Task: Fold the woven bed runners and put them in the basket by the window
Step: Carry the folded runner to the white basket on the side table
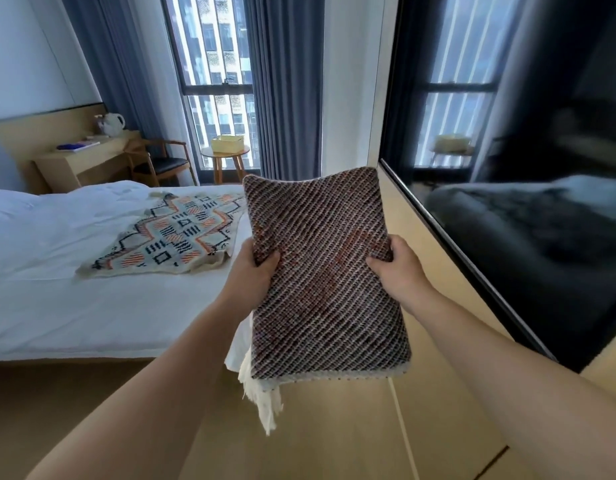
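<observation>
A folded brown woven runner (325, 271) with a white fringe hanging below is held up in front of me. My left hand (256, 271) grips its left edge and my right hand (398, 268) grips its right edge. A second runner (174, 233), cream with orange and black geometric patterns, lies spread and unfolded on the white bed (74, 306). The yellow basket (227, 144) stands on a small round wooden table (226, 156) by the window, far ahead.
A wooden desk (81, 161) with a kettle and a chair (164, 164) stand left of the window. Grey curtains flank the glass. A large dark TV screen (524, 168) on a wood-panelled wall runs along my right. The bed fills the left.
</observation>
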The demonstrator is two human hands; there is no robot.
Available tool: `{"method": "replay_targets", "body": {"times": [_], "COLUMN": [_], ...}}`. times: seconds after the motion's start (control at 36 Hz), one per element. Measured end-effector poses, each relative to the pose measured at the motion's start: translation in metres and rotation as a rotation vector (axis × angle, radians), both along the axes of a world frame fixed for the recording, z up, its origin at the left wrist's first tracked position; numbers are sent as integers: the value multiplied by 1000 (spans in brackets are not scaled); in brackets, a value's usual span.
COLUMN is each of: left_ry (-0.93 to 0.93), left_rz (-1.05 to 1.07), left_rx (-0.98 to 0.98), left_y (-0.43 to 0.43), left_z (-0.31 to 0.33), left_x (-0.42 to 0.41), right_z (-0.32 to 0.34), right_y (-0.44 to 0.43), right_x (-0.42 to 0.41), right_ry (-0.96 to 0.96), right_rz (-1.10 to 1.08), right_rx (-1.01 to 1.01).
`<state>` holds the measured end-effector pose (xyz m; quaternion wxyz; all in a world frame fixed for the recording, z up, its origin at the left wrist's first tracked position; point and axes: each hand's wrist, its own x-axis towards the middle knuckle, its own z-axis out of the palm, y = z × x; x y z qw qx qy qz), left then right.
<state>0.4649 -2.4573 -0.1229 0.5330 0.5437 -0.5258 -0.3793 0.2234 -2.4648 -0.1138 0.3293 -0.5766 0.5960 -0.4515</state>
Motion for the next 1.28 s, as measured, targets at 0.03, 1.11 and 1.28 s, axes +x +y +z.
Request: {"method": "replay_targets", "body": {"times": [0.03,1.11,1.28], "left_ry": [8,-21,-25], "left_rz": [-4,132,153], "left_rx": [4,59,70], "left_y": [-16,-567,-637], "left_z": [-3,13,9], "left_x": [4,-13,-17], "right_z": [-1,4,-2], "right_y": [-15,-605,-676], "right_x": [4,1,-5], "right_ry": [1,-42,-45], "right_rz": [-5,104,132], "right_rx": [3,-12,5]}}
